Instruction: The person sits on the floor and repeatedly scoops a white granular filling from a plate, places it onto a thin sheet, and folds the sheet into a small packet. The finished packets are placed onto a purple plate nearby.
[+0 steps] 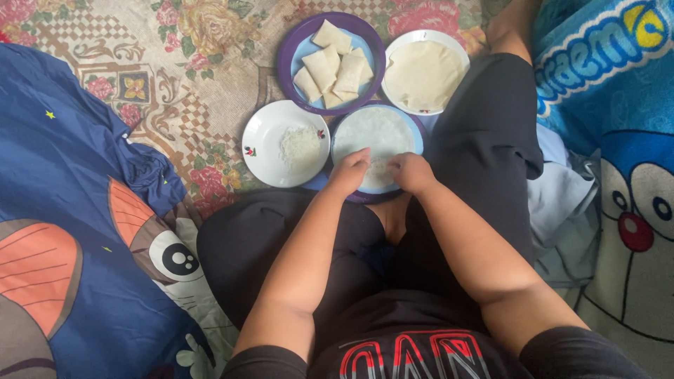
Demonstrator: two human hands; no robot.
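I sit cross-legged on a flowered mat, looking down. My left hand (349,170) and right hand (411,172) rest side by side on the near edge of a thin white wrapper (373,132), fingers curled and pinching that edge over a small mound of filling. The wrapper lies flat on a blue plate (417,133) just in front of my legs. I judge I am starting the first fold; next, the edge needs an even, gentle roll away from me. A white plate of filling (267,140) sits left; folded parcels (328,64) and spare wrappers (423,74) lie beyond.
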